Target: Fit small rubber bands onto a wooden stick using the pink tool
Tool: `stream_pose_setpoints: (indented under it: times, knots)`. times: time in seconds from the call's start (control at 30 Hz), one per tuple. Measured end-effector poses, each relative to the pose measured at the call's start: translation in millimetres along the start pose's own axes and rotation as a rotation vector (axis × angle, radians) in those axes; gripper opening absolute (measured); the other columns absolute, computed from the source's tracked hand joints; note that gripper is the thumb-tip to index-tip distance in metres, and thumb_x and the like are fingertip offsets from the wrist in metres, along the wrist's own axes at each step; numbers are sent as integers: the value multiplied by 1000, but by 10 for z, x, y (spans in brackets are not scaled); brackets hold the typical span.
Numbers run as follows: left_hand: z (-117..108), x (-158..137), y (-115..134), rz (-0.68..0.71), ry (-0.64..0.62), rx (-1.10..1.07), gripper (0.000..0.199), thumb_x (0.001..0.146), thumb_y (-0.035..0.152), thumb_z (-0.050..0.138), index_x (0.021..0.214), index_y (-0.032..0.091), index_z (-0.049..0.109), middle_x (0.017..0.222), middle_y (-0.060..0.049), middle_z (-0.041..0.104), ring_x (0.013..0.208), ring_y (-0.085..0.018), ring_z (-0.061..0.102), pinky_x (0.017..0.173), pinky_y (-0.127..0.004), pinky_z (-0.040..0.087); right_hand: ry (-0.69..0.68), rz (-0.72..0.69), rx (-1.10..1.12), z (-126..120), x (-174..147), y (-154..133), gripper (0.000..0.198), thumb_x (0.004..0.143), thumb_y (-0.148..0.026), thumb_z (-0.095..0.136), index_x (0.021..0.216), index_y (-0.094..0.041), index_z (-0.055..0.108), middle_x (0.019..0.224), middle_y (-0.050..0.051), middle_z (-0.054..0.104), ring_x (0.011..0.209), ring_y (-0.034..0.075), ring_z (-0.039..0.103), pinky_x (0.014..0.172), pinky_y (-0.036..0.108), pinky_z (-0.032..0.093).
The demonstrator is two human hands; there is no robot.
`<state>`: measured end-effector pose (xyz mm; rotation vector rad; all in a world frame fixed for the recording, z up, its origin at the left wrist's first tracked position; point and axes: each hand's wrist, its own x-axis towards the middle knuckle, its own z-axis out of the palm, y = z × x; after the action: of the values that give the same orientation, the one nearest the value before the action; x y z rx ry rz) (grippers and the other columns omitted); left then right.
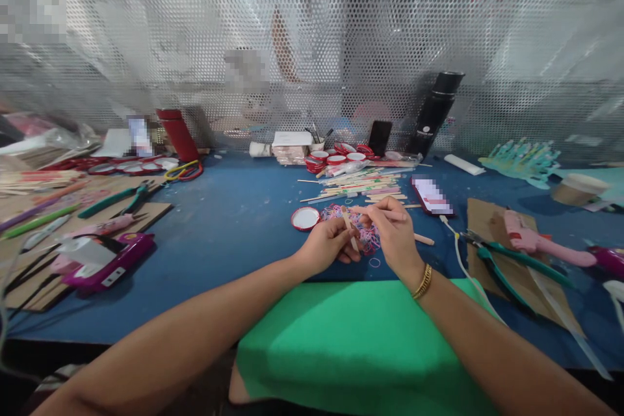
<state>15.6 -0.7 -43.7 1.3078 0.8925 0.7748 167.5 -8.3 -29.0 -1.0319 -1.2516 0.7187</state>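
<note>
My left hand [334, 244] grips a flat pale stick [348, 220]; my right hand [396, 237] holds a pink pen-shaped item [361, 210] near its upper end. Small coloured bands [371, 242] lie heaped behind and between both hands on the blue table [234, 208]. Noted left of the heap: one white, red-rimmed lid [306, 218]. To my right: a lit phone [433, 196], then teal-handled pliers [524, 259] on cardboard [480, 218]. A perforated metal screen [195, 45] stands behind; green cloth [361, 338] lies below my forearms.

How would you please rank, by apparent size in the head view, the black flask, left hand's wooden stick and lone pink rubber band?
Black flask
Wooden stick in left hand
Lone pink rubber band
</note>
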Motion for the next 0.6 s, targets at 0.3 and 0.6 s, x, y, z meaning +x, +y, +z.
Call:
stream_pose_setpoints:
  times: [0.3,0.6]
  knots:
    - [6,-12,12,-1,-5,3,36,83,48,66,90,15,54,71,-3,69,56,-11,67,48,-17,51,-4,4,2,9,-3,-27,18,83,-30,60,67,-21,55,63,-1,64,63,16,64,63,29,49]
    - [9,-11,17,-7,1,10,34,84,46,66,90,15,54,72,-3,69,56,-11,67,48,-18,51,-24,17,-20,-10,-17,-29,17,82,-30,60,68,-21,55,62,-2,65,61,16,63,62,29,48]
